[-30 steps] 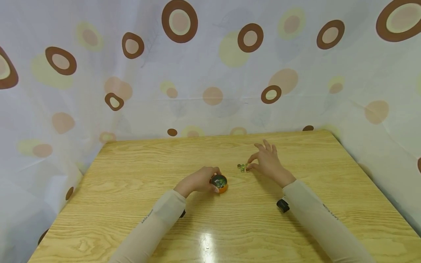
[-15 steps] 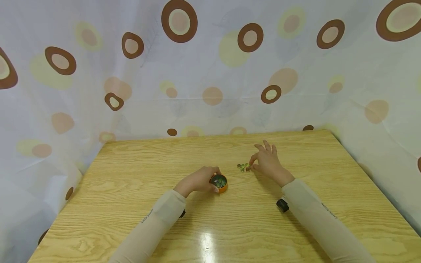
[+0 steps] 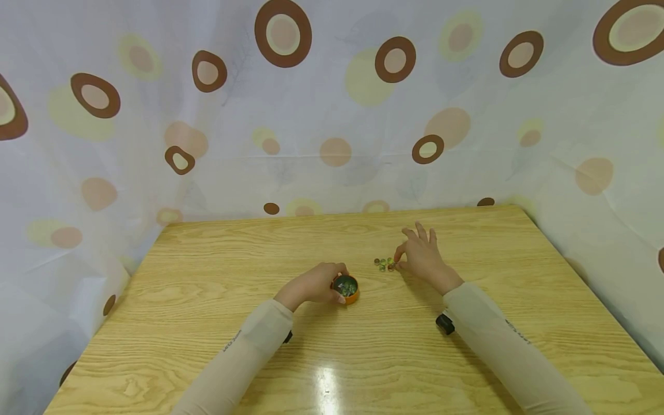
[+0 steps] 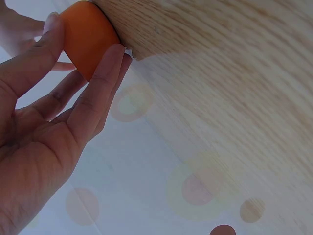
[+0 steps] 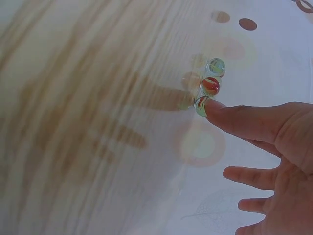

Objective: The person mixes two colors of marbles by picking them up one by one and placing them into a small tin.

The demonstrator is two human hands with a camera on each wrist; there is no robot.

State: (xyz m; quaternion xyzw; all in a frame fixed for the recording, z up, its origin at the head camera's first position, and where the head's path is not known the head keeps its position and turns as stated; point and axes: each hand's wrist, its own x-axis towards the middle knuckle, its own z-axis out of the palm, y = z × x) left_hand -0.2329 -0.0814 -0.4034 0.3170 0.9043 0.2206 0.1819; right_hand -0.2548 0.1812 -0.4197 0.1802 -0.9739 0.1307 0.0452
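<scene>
While left grip holds round bowl, right grip pinches glassy marble.

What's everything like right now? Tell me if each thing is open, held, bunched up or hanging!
Orange bowl: upright, open on top.
Bits inside: glassy-looking, too dim to count.
Left hand: gripping the bowl's side.
Marbles: bunched close together on the table.
Right hand: finger and thumb pinching at one marble, other fingers spread.
Table: flat, shiny in one spot.
Spotty sheet: hanging, slightly creased.
</scene>
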